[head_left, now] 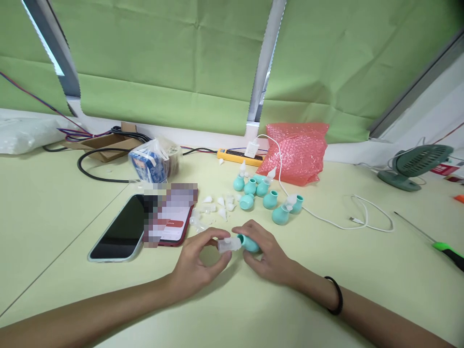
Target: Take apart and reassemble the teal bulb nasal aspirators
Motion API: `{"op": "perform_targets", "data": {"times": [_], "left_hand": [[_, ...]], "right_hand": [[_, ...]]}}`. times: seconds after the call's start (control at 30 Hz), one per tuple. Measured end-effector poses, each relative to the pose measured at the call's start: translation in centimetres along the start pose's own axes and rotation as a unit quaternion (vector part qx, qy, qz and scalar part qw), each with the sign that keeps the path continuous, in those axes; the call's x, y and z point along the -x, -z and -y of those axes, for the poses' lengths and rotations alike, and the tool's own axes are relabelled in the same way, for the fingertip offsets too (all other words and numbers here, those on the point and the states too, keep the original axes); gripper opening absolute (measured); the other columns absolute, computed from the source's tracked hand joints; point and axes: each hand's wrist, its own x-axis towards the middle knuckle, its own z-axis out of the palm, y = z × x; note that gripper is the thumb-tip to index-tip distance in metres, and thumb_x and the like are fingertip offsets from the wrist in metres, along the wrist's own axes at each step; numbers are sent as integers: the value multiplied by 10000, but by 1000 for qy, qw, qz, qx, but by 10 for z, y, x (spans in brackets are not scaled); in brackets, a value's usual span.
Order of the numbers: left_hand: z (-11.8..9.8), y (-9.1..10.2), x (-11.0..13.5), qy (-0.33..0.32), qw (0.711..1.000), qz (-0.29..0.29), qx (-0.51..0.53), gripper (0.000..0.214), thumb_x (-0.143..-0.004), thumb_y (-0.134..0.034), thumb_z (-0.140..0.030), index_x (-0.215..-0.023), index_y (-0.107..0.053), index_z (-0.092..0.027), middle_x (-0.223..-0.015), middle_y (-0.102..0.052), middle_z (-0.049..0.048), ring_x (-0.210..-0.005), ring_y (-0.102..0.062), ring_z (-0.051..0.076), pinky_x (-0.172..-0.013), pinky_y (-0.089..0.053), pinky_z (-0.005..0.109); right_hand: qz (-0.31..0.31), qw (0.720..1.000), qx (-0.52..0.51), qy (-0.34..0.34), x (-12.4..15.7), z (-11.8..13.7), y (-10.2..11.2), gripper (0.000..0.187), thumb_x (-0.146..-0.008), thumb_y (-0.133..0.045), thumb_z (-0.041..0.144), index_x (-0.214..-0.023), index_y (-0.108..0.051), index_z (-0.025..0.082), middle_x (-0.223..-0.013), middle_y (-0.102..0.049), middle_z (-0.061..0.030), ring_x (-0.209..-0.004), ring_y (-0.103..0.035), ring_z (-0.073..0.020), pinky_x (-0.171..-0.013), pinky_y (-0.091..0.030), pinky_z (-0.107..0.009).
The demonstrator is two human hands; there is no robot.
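Between the thumb and fingers of my left hand [197, 261] is a clear plastic tube piece [225, 245], lying sideways. Its narrow end meets the open mouth of a teal squeeze bulb [250, 243]; I cannot tell whether it sits inside. My right hand [270, 253] is wrapped round that bulb. Beyond my hands stand several more teal bulbs [270, 199], some with clear nozzles [271, 175] in their necks. Left of these bulbs lie small white tips [222, 212] and loose clear tube pieces [199, 221].
Two phones [116, 232] lie at left. Behind stand a bagged blue package [148, 162], a yellow power strip [235, 157] and a red bubble-wrap bag [299, 152]. A white cable [333, 224], a screwdriver [440, 246] and a green fan [416, 164] are at right.
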Motion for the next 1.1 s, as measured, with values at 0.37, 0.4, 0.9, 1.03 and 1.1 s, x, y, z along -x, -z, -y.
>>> {"op": "perform_targets", "data": {"times": [0.37,0.4,0.9,1.03,1.1], "left_hand": [[5,-4,-4,54,996,74,10,262,-723,-591,-225,-961,-626,-123,-654,-633,24,-559,-546,124,-483,-461,216],[6,-5,-4,38,996,76,2,269,-727,-587,-221,-975,-622,-121,-640,-627,23,-547,-535,121,-475,-450,215],[6,-1,-4,-212,972,81,-62,271,-753,-546,-120,-1017,-570,-69,-609,-583,57,-519,-482,121,-447,-405,220],[1,-1,-6,-257,960,104,-47,264,-746,-535,-46,-1005,-558,-93,-681,-609,81,-588,-511,133,-492,-423,226],[-2,0,-6,-272,954,111,-51,267,-745,-530,-33,-1004,-549,-94,-695,-607,88,-596,-511,136,-492,-420,227]], "right_hand": [[-48,993,112,4,2,-12,-8,83,-620,-437,120,-651,-474,187,-562,-518,-6,-498,-476,-126,-445,-299,-224],[-45,992,120,1,2,-12,-8,78,-624,-433,125,-647,-479,184,-559,-527,-8,-495,-481,-126,-443,-298,-222],[197,968,-92,-122,-7,6,16,97,-619,-491,121,-548,-433,153,-504,-375,54,-474,-344,-60,-423,-266,-169],[227,941,-161,-193,-9,6,22,154,-595,-589,198,-567,-444,152,-531,-348,58,-502,-350,-66,-425,-283,-165],[243,929,-180,-214,-10,6,23,181,-581,-617,221,-571,-451,151,-534,-348,58,-503,-348,-66,-423,-283,-166]]}}
